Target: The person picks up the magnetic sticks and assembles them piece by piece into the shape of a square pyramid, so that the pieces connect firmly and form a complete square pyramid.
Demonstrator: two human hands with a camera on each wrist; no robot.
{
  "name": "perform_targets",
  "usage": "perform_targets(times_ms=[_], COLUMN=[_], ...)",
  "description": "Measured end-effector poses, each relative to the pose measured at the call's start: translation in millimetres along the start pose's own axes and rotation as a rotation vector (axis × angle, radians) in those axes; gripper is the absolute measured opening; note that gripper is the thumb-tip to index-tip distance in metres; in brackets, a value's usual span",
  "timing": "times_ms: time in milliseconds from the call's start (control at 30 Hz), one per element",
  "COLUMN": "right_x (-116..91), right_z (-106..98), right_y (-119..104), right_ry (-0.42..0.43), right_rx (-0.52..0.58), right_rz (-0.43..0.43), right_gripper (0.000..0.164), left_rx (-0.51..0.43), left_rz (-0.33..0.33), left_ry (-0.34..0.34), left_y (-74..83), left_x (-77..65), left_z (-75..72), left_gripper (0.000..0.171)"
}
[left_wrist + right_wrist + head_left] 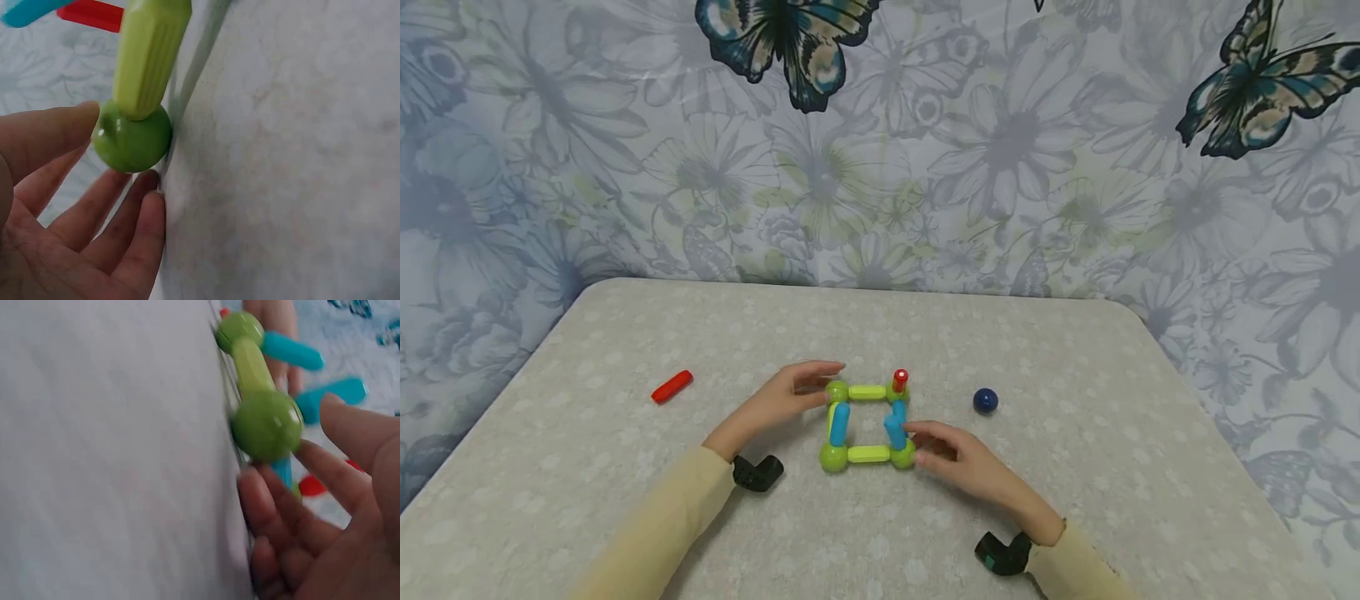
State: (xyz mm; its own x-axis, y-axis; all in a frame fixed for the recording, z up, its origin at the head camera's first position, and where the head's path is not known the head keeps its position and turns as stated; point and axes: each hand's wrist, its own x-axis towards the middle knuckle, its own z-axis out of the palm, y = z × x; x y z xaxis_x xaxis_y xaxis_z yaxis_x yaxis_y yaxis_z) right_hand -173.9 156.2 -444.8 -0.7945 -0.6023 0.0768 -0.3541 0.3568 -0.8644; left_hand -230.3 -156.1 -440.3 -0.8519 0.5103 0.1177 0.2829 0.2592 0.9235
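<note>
A square frame of green balls and rods lies on the table, with a near yellow-green rod (868,454). A blue rod (840,423) stands on the near left ball (833,457), another blue rod (895,432) on the near right ball (902,455). A short red rod (900,381) stands up at the far right corner. My left hand (778,395) is at the far left ball (131,136), its thumb tip at the ball's side and its fingers spread loosely past it. Beside the near right ball, my right hand (966,457) has loosely bent fingers, the thumb apart from the ball.
A loose red rod (672,387) lies on the left of the patterned tablecloth (1045,350). To the right of the frame sits a dark blue ball (986,401). Behind the table hangs a floral cloth (880,183) with butterflies. Each wrist wears a black camera mount (758,473).
</note>
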Motion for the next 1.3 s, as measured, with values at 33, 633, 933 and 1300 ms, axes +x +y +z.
perform_targets(times_ms=[33,633,933,1300], right_x=[-2,34,56,60], right_z=[4,-12,-14,-13], right_y=[-2,-7,22,30], right_ry=[0.001,0.065,0.057,0.059], right_rx=[-0.031,-0.103,0.047,0.128], right_rz=[-0.030,0.054,0.074,0.055], right_gripper=[0.041,0.028,0.035,0.037], left_rx=[0.017,0.384,0.329,0.211], left_rz=[0.015,0.042,0.110,0.073], left_ry=[-0.014,0.018,0.042,0.060], left_y=[-0.8,30.0,26.5,21.4], left_x=[3.1,-58.2,-63.2,-63.8], left_z=[1.0,27.3,37.4,35.0], left_gripper=[0.042,0.032,0.032,0.033])
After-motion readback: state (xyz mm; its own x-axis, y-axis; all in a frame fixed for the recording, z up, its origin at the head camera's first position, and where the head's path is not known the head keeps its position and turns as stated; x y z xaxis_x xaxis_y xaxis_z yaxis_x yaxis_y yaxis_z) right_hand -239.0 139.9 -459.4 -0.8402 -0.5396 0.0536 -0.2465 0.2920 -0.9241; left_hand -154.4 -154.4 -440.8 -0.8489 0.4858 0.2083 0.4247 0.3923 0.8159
